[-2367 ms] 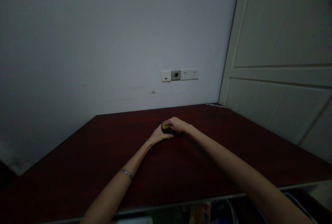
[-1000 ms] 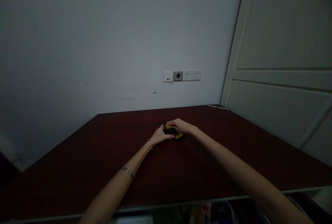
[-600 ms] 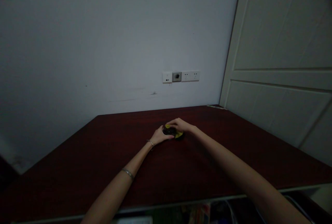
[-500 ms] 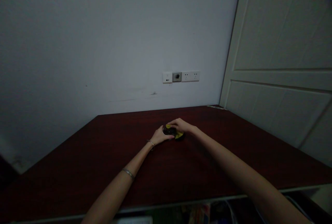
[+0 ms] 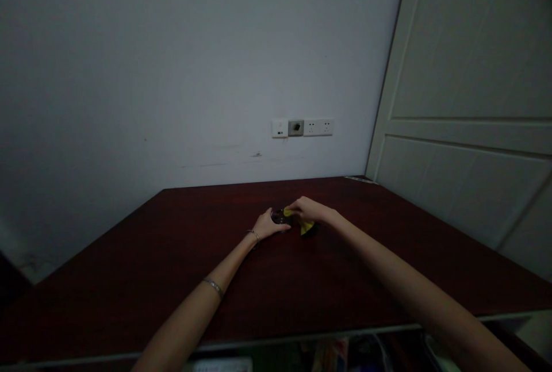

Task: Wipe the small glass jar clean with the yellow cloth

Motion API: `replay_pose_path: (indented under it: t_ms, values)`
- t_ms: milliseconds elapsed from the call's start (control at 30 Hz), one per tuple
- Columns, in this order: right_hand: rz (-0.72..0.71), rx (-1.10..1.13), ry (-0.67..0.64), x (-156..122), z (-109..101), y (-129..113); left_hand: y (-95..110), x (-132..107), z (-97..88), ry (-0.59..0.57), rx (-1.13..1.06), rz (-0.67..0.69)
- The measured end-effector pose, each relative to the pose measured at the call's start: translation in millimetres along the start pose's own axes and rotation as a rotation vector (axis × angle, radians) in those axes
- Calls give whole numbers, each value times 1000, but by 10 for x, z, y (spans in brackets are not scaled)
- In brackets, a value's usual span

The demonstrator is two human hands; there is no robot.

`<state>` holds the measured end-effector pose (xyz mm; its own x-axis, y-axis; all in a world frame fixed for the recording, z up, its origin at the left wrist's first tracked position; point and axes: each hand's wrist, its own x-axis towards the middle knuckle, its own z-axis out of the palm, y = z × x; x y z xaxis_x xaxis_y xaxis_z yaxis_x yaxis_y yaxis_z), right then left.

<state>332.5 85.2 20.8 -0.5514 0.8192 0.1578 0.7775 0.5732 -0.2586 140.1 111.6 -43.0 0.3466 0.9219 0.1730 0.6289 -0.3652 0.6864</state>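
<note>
On the dark red tabletop (image 5: 259,280) sits a small, round, dark object with a glassy shine (image 5: 280,218), perhaps a shallow dish; its exact kind is hard to make out. My left hand (image 5: 267,225) curls round its left side, thumb along the near edge, fingers on the far one. A yellow cloth (image 5: 306,227) is pinched in my right hand (image 5: 303,208), at the object's right edge. One part of the cloth shows at my fingertips, while another hangs below the palm. My right fingers partly cover the cloth.
Behind the table rises a pale wall with a row of sockets and switches (image 5: 302,127). A white panelled door (image 5: 466,148) borders the right side. Below the front edge, several items (image 5: 330,355) lie in an open space, mostly in shadow.
My right hand has shifted slightly right with the yellow cloth, uncovering more of the dark round object. My left hand keeps its hold in nearly the same spot.
</note>
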Motion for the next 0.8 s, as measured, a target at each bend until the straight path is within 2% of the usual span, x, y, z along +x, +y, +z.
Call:
replay_pose_path:
  t_ms: [100,233,433,633,800]
  values:
    - [-9,-121,3,47,51,-66,1,4,-6,0,15,-17]
    - [22,-171,55,42,115,-126,-15,21,3,3,7,6]
    - [68,-200,90,-124,176,-149,-23,43,20,27,26,-20]
    - [67,-252,179,-290,310,-204,-22,44,34,32,32,19]
    - [130,-251,162,-339,342,-200,-46,54,47,33,29,-3]
